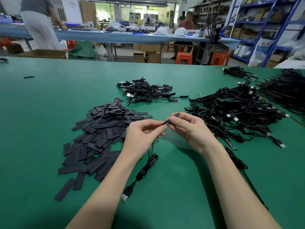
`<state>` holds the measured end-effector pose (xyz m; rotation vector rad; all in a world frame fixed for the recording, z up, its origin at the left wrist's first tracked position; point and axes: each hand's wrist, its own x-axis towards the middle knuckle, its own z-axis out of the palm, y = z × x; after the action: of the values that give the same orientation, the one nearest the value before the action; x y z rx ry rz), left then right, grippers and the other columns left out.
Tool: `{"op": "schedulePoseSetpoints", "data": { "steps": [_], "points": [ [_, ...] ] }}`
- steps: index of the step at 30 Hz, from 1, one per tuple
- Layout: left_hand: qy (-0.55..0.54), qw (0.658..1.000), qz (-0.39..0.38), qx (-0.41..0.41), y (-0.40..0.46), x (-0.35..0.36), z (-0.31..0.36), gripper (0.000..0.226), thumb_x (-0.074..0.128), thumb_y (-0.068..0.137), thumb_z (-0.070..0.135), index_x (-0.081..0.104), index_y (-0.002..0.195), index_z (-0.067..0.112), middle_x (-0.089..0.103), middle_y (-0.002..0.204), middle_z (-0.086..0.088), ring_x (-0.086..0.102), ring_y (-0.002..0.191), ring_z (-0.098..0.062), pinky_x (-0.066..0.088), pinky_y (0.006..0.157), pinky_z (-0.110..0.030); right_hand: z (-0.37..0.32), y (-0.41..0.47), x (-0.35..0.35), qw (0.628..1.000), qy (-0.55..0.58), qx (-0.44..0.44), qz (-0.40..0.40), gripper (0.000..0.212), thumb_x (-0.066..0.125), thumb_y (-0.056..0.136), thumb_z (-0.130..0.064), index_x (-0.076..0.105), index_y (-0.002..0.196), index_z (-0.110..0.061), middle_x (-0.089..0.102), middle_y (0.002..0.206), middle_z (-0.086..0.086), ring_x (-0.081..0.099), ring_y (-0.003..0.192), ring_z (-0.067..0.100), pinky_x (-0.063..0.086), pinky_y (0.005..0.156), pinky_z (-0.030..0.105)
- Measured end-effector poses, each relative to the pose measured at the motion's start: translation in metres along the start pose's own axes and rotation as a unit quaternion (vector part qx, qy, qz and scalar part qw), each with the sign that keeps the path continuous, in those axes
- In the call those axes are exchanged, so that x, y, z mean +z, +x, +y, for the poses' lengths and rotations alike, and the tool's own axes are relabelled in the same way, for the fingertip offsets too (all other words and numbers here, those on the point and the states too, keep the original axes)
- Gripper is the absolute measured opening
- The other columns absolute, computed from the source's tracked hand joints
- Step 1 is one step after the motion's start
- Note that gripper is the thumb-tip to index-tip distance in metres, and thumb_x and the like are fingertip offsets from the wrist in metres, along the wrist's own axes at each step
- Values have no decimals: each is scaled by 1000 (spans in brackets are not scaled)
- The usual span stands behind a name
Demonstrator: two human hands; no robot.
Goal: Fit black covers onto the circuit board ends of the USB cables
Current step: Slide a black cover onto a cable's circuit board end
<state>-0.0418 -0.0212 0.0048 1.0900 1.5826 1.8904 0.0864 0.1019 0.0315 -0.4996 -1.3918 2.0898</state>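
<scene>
My left hand (143, 133) pinches the board end of a black USB cable (148, 164), whose coiled lead hangs down to a USB plug (126, 195) on the green table (49, 100). My right hand (189, 128) pinches a black cover (172, 119) between thumb and fingers, and the cover's near end meets the cable's tip. The board itself is hidden between the fingertips. A heap of flat black covers (100, 129) lies to the left of my hands.
A small pile of covered cables (145, 91) lies beyond my hands. A large tangle of bare-board cables (236, 113) sits at the right, with more bundles (283, 91) further right. A stray cover (28, 77) lies far left. People work at a far bench.
</scene>
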Motion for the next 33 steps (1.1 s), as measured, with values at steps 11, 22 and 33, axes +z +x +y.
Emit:
{"op": "schedulePoseSetpoints", "data": {
  "steps": [11,22,33],
  "points": [
    [168,979,24,116,-6,1,-4,12,85,81,12,83,93,13,77,75,7,70,66,-6,53,67,-17,5,1,-4,999,-22,32,8,27,80,69,-10,74,93,-1,76,91,16,74,80,19,58,73,19],
    [76,996,-14,32,-6,-3,-8,25,85,75,33,62,80,27,76,70,-1,76,68,-20,61,64,-30,1,-4,-4,997,-62,45,-29,13,80,69,-12,80,81,-8,74,86,13,72,77,16,57,72,18],
    [107,993,-24,42,-9,-3,-8,23,85,80,19,62,79,21,75,68,-1,76,67,-20,61,65,-27,3,-6,-5,988,-133,59,-44,8,77,81,-8,74,89,-5,74,88,13,68,76,16,58,74,21]
  ]
}}
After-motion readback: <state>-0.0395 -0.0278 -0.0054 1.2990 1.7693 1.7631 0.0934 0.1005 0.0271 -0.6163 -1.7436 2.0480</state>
